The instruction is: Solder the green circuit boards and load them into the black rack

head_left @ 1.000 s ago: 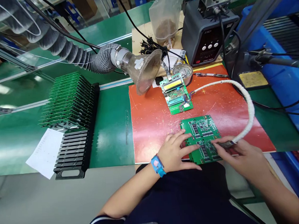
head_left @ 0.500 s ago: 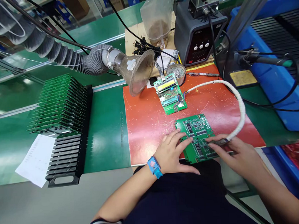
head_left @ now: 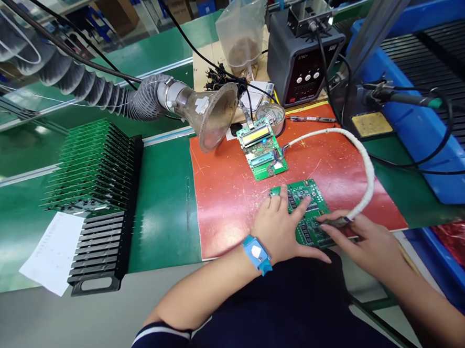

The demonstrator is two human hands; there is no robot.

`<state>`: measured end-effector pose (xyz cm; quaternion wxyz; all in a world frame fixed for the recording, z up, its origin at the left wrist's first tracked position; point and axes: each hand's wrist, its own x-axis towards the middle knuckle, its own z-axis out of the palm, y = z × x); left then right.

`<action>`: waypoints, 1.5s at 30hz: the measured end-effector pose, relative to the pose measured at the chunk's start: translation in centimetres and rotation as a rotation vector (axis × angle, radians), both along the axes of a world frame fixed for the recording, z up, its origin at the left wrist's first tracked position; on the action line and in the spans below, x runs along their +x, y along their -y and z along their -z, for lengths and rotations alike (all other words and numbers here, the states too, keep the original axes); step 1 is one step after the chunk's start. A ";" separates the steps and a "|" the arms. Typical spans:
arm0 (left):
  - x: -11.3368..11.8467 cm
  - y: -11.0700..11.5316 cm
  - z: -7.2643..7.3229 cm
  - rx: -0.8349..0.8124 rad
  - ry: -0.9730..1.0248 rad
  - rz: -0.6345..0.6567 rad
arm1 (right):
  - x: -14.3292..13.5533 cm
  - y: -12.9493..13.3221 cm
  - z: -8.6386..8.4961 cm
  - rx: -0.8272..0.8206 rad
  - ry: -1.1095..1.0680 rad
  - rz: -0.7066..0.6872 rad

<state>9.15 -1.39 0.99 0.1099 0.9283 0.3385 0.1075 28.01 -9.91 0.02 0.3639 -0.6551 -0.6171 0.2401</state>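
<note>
A green circuit board [head_left: 317, 203] with dark digit displays lies at the front edge of the red mat [head_left: 226, 206]. Across its left part rests my left hand [head_left: 281, 226], fingers spread, with a blue wrist strap behind it. My right hand [head_left: 362, 234] grips a probe [head_left: 336, 222] at the end of a white-wrapped cable [head_left: 368, 171]. The probe's tip is over the right part of the board; whether it touches is hidden by its own body. The cable runs to a smaller board [head_left: 261, 159] with a lit yellow display and a blue light.
At left stands a black rack [head_left: 134, 201] of upright green boards beside a paper sheet [head_left: 52, 253]. A fume funnel [head_left: 219, 117] hangs over the mat's back edge. Behind are a soldering station [head_left: 304, 59] and a plastic bag [head_left: 243, 31]. Blue bins [head_left: 432, 156] line the right.
My left hand has slid right across the board, its index finger reaching further over it. My right hand keeps the probe at about the same spot. The view has shifted slightly.
</note>
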 end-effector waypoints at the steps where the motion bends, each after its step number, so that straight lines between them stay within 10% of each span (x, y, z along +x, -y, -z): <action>1: 0.2 0.0 -0.1 0.006 -0.009 0.000 | 0.0 0.0 0.0 0.006 0.005 -0.003; 45: 1.9 0.1 -2.3 -0.151 -0.317 -0.033 | 0.1 0.3 0.2 0.020 -0.027 0.007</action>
